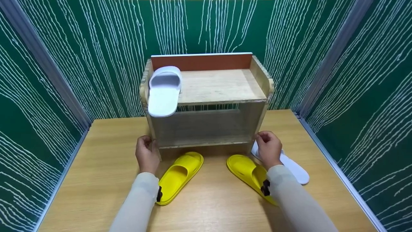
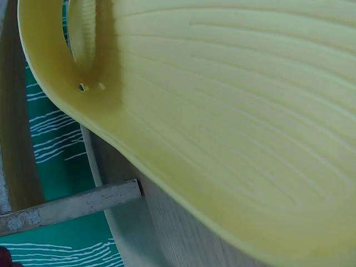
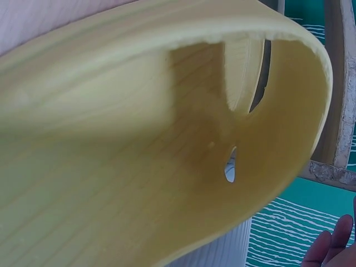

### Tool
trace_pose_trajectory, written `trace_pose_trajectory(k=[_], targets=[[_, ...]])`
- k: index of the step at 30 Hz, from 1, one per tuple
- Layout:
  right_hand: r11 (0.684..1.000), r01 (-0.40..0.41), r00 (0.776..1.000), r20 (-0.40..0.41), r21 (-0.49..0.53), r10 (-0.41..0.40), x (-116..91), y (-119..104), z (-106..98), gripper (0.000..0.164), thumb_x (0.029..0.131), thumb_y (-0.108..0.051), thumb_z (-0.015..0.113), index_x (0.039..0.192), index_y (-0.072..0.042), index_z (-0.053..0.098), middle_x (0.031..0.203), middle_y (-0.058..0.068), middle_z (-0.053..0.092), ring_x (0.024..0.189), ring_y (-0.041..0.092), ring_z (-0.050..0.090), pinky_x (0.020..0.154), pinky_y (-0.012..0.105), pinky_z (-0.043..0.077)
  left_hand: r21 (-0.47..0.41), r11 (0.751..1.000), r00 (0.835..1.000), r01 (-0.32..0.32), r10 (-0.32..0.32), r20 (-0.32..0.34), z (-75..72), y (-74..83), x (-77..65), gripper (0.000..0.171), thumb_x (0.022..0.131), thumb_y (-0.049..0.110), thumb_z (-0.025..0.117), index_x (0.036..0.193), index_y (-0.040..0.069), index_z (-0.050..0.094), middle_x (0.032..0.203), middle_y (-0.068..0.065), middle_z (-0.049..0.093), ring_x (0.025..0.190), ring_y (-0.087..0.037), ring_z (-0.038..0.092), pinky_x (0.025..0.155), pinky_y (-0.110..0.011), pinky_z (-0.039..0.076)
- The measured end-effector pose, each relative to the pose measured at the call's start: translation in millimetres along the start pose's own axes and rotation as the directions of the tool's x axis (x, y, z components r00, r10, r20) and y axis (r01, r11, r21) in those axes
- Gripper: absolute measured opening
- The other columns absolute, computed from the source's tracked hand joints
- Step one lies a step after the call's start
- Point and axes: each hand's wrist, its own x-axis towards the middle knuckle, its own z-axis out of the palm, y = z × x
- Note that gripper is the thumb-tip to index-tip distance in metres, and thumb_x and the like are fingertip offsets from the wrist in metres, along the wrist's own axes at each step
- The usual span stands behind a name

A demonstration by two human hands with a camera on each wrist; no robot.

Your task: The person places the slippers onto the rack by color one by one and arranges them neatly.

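A small wooden shoe rack point(image 1: 222, 85) stands on the table in the head view. My left hand point(image 1: 147, 156) grips the lower front edge of its left side panel, fingers curled. On the opposite side panel, my right hand point(image 1: 269, 149) pinches the lower front edge. One white slipper point(image 1: 163, 100) lies at the left of the top shelf, its end jutting past the front. Yellow slippers lie inside each hand: a left one point(image 1: 176, 180) and a right one point(image 1: 246, 170), both partly behind the sleeves. They fill the wrist views as a close yellow slipper point(image 2: 222, 111) and another yellow slipper point(image 3: 111, 144).
A second white slipper point(image 1: 295, 169) lies on the wooden table point(image 1: 103, 154), partly under my right hand and forearm. Green walls point(image 1: 106, 51) with white streaks enclose the back and both sides. The rack's lower shelf point(image 1: 206, 129) holds nothing visible.
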Motion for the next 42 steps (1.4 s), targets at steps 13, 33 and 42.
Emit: trace_pose_trajectory(k=[13, 33, 42], targets=[[1.000, 0.014, 1.000, 0.010, -0.016, -0.014, 1, 4, -21, 0.023, 0.104, -0.025, 0.070, 0.119, -0.007, 0.071, 0.108, 0.010, 0.069, 0.096, 0.021, 0.059, 0.078, 0.016, 0.052, -0.015, 0.999, 1.000, -0.029, 0.029, -0.004, 1.5, -1.5, 1.5, 0.013, 0.109, 0.006, 0.054, 0.121, 0.001, 0.053, 0.117, -0.017, 0.061, 0.110, -0.030, 0.058, 0.102, -0.043, 0.053], [0.991, 0.002, 0.998, 0.065, -0.134, 0.007, -9, 34, -93, 0.054, 0.099, -0.042, 0.074, 0.140, -0.009, 0.060, 0.135, 0.011, 0.068, 0.124, 0.025, 0.060, 0.115, 0.048, 0.046, -0.003, 0.997, 0.996, -0.072, 0.072, -0.042, 3.8, -5.9, 2.5, 0.011, 0.108, 0.005, 0.057, 0.117, 0.000, 0.055, 0.113, -0.016, 0.063, 0.106, -0.027, 0.060, 0.097, -0.035, 0.053], [0.980, -0.032, 0.989, 0.132, -0.195, 0.059, -12, 62, -122, 0.076, 0.094, -0.050, 0.077, 0.151, -0.008, 0.049, 0.151, 0.019, 0.057, 0.142, 0.040, 0.050, 0.123, 0.061, 0.033, -0.018, 0.999, 0.998, -0.042, 0.041, -0.039, 4.1, -5.9, 2.4, 0.012, 0.108, 0.005, 0.057, 0.119, 0.001, 0.054, 0.116, -0.016, 0.062, 0.110, -0.029, 0.060, 0.103, -0.042, 0.053]])
